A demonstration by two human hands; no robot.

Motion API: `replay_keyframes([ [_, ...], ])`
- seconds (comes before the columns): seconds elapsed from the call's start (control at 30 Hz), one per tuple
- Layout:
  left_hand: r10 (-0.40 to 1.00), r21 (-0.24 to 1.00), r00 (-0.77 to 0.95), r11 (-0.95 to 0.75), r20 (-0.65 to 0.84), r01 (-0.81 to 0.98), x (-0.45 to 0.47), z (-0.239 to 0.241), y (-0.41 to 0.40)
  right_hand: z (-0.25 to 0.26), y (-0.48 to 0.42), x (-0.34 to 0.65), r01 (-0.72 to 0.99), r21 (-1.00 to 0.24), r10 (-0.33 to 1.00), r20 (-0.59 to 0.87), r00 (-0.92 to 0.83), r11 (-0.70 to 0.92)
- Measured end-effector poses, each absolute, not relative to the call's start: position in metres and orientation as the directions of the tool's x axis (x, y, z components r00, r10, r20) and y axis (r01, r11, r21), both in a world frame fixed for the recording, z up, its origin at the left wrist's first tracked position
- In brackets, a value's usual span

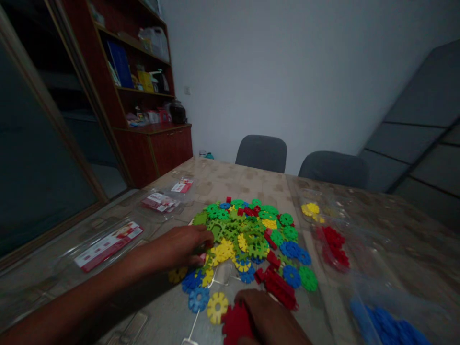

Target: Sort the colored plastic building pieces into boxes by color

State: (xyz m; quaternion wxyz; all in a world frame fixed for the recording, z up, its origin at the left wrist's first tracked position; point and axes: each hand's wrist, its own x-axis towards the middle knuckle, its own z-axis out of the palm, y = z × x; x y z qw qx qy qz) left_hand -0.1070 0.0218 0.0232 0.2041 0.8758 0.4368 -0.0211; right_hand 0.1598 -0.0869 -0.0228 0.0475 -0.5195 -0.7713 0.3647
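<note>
A heap of plastic gear-shaped pieces in green, yellow, blue and red lies in the middle of the table. My left hand reaches into the heap's left edge, fingers curled and pinched on a piece I cannot make out. My right hand rests at the near edge, fingers bent over a cluster of red pieces. A yellow gear and a blue gear lie just left of it.
Clear bags hold sorted pieces: yellow, red and blue on the right. Empty packets with red labels lie at the left. Two grey chairs stand behind the table; a wooden cabinet is at the back left.
</note>
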Motion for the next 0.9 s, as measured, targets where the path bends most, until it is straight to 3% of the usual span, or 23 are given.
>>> replay_keyframes([
  [0.17,0.751,0.394,0.646,-0.558,-0.135,0.73,-0.109,0.009,0.025,-0.002,-0.084,0.152,0.766,-0.623,0.782,-0.396,-0.481,0.156],
  [0.27,0.733,0.407,0.665,-0.569,-0.142,0.714,-0.114,0.0,0.029,0.003,-0.079,0.154,0.747,-0.638,0.774,-0.374,-0.512,0.186],
  [0.43,0.71,0.443,0.696,-0.593,-0.106,0.672,-0.119,-0.016,0.037,0.015,-0.081,0.18,0.72,-0.642,0.872,-0.161,-0.462,0.263],
  [0.67,0.703,0.358,0.71,-0.653,-0.04,0.667,-0.112,-0.007,0.037,0.048,-0.072,0.239,0.777,-0.556,0.955,0.187,-0.23,0.296],
  [0.9,0.56,0.374,0.819,-0.791,0.124,0.484,-0.059,0.01,0.006,0.072,-0.068,0.258,0.787,-0.542,0.946,0.285,-0.158,0.295],
])
